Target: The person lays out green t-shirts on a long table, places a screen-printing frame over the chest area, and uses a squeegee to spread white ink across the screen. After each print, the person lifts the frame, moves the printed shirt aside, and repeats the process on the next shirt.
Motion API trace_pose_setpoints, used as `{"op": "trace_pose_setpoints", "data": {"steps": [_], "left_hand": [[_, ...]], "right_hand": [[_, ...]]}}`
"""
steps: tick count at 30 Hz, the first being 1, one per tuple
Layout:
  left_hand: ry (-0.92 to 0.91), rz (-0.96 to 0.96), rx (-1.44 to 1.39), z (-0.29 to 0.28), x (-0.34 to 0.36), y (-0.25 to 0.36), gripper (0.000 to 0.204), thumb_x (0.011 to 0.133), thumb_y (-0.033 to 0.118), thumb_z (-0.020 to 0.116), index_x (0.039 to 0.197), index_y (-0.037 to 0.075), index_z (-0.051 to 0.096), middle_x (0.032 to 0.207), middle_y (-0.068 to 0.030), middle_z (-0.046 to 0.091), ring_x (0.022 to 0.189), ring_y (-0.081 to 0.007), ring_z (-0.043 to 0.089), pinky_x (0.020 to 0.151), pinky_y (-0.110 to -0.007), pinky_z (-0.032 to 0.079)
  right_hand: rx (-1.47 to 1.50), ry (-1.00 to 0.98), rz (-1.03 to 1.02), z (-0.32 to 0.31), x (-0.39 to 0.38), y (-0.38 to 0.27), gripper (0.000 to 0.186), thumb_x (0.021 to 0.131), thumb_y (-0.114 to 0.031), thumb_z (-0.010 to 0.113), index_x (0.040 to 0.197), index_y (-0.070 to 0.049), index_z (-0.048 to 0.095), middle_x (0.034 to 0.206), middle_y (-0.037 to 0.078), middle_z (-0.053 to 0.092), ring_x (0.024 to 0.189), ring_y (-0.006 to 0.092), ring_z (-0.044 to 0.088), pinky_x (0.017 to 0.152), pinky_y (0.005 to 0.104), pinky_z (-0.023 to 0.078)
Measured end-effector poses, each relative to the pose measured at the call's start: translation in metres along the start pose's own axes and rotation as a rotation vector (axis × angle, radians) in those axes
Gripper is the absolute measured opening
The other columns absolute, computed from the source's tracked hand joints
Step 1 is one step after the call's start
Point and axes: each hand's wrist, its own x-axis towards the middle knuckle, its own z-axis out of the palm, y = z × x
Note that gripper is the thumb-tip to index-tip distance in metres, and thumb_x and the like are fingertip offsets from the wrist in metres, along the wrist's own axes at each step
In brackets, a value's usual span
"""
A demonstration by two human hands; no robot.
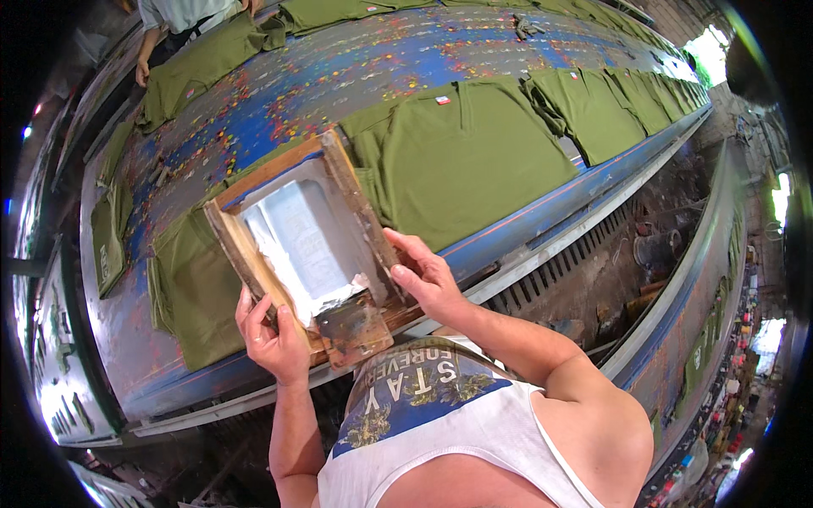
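Between my two hands is a wooden screen-printing frame [349, 182], tilted, with white ink spread over its mesh [296, 237]. My left hand [275, 337] grips its lower left side, thumb and fingers closed round the wood. On the opposite side, my right hand [426, 275] is closed on the right edge. A stained squeegee-like block [354, 328] rests at the frame's near end, by the white ink. Olive green shirts lie beneath and beside the frame: one shirt [190, 292] is partly hidden under it, another shirt [474, 161] spreads flat to its right.
A long, paint-spotted blue and grey table [279, 110] curves away from me, with more green shirts [593, 118] along both edges. A person [182, 21] stands at the far left. A metal rail [542, 262] runs along the near edge, and a second table [677, 322] is at the right.
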Motion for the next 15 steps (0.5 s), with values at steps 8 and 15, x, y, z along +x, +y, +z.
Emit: {"op": "trace_pose_setpoints", "data": {"steps": [8,15], "left_hand": [[-0.061,-0.036,-0.148,0.225,-0.038,0.094,0.041,0.095,-0.012,0.074,0.135,-0.006,0.071,0.165,-0.0272,0.052,0.153,-0.0367,0.057,0.127,-0.047,0.047],[-0.228,0.009,-0.174,0.408,-0.07,0.171,0.044,0.086,-0.009,0.078,0.127,0.005,0.081,0.163,-0.0268,0.058,0.151,-0.0422,0.056,0.127,-0.048,0.045]], "right_hand": [[0.034,0.243,0.05,-0.222,-0.011,-0.028,0.059,0.112,-0.009,0.065,0.169,0.001,0.052,0.14,0.007,0.067,0.118,0.011,0.061,0.106,0.0288,0.052],[0.028,0.486,0.069,-0.403,-0.05,-0.069,0.055,0.116,-0.012,0.06,0.167,0.006,0.052,0.16,0.016,0.064,0.142,0.0212,0.065,0.123,0.0373,0.05]]}}
